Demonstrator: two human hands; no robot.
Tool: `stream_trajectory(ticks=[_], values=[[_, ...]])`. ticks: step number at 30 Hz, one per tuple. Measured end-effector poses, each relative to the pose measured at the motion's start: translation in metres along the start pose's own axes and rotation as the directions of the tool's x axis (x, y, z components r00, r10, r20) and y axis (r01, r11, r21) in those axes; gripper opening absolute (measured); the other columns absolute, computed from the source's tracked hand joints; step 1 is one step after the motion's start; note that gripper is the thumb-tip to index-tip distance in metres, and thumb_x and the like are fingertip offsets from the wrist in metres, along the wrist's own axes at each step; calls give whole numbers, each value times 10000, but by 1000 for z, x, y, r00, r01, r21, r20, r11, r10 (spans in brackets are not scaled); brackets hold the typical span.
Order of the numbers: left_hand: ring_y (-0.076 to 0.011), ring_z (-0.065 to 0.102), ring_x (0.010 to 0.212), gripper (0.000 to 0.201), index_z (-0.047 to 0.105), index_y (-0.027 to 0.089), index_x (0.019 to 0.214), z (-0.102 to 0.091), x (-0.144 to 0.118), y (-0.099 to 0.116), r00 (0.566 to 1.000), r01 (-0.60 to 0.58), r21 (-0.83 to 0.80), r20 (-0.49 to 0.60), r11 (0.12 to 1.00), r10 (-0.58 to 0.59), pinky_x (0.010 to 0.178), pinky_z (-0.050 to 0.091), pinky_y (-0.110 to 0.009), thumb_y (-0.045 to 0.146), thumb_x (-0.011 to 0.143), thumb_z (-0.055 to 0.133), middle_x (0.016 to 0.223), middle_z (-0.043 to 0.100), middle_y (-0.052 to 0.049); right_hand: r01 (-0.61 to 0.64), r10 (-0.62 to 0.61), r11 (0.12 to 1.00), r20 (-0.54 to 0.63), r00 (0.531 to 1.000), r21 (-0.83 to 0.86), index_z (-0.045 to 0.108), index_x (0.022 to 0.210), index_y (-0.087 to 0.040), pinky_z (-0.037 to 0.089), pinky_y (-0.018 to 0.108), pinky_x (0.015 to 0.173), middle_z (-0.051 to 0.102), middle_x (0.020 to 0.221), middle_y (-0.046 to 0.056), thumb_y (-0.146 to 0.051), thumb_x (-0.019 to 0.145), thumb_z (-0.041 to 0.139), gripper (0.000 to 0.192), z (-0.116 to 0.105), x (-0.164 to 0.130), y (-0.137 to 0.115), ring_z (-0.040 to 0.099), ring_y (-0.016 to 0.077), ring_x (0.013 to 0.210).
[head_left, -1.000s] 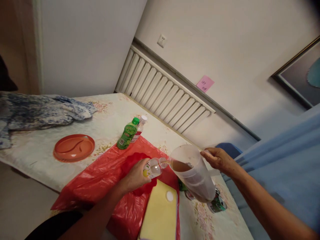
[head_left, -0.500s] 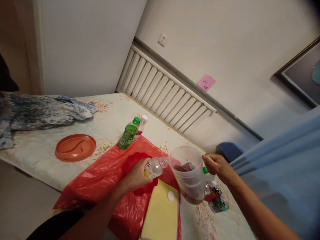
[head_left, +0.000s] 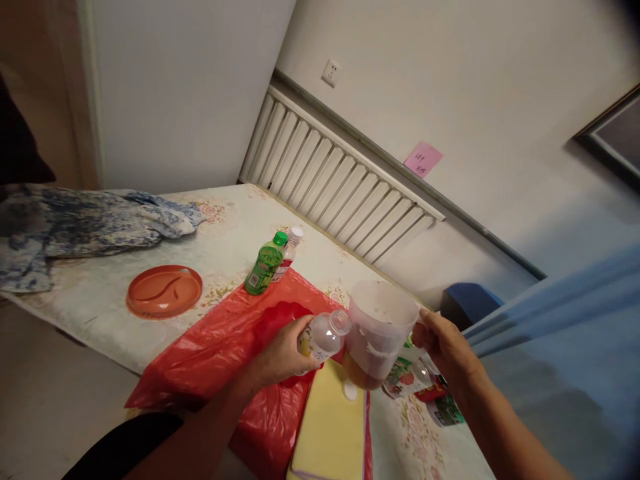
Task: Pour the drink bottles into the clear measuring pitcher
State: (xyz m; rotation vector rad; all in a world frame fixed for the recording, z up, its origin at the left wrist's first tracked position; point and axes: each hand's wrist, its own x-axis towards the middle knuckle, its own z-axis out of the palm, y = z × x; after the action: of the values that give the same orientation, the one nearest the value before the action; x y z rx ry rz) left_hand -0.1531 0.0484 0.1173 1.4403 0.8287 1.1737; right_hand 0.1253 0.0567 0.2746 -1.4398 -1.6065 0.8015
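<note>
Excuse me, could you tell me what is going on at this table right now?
A person holds a small clear bottle in the left hand, tilted with its open neck against a translucent plastic jug gripped by the right hand. The jug stands nearly upright, with brownish liquid at its bottom. Both are above a red plastic sheet and a yellow board. A green bottle and an orange plate sit further back.

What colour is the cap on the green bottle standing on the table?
Green, like the bottle itself; the head view shows it.
</note>
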Motion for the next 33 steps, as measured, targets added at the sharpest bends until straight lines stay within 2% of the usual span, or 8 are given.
stream_trajectory(ticks=[2,5,13,19,24,29,31,33], values=[[-217,638,1037,685,539,242,1261,1,-6,5,997,11,-48,71,999,-8,852,514,-269,132,604,698,1169,676,-13,-3,17,985,-84,996,171,278,492,-245,285,274,453,243,457,-77,-540,805,573,522,7,1,1,244,107,440],[-222,635,1027,732,553,253,1267,6,-15,10,979,22,-131,204,991,5,832,508,-263,119,567,718,1144,681,3,23,21,957,-150,988,288,264,512,-246,250,273,438,193,461,-93,-544,818,564,522,20,5,4,188,98,423],[-236,619,1007,778,593,259,1237,26,-34,11,877,100,-149,480,984,-17,854,494,-309,172,494,809,1119,672,7,7,70,840,-121,990,542,323,493,-238,218,268,416,203,406,-99,-478,822,564,473,72,17,21,149,79,376],[-229,602,930,783,628,238,1185,29,-34,6,846,95,-33,529,995,-63,791,503,-309,287,443,873,1072,656,-5,-7,86,766,-92,992,643,353,516,-225,191,232,394,237,405,-115,-467,775,635,453,123,23,35,154,60,371],[-183,571,839,731,634,220,1141,31,-32,-1,820,80,-68,571,994,-27,692,482,-253,315,454,865,965,639,10,-29,95,706,-54,994,707,312,500,-221,195,221,403,245,402,-117,-426,777,628,467,150,20,50,152,55,381],[-173,567,830,735,635,220,1148,33,-33,-3,822,97,-43,567,994,-56,665,459,-230,267,449,858,963,641,19,42,31,775,-104,994,631,314,532,-228,235,215,420,243,444,-112,-435,838,552,439,156,13,57,184,67,400],[-186,579,864,743,627,226,1172,34,-34,-2,821,95,-40,568,995,-55,690,467,-241,261,463,848,1006,650,10,69,-7,844,-118,993,532,377,555,-225,323,219,465,338,474,-89,-492,872,511,436,151,11,57,298,79,426],[-199,588,892,733,624,229,1179,34,-34,-2,824,90,-30,564,996,-57,708,468,-249,254,478,837,1033,657,5,74,-32,936,-126,991,343,518,647,-204,423,246,555,516,564,-36,-575,908,430,462,140,8,60,461,110,514]])
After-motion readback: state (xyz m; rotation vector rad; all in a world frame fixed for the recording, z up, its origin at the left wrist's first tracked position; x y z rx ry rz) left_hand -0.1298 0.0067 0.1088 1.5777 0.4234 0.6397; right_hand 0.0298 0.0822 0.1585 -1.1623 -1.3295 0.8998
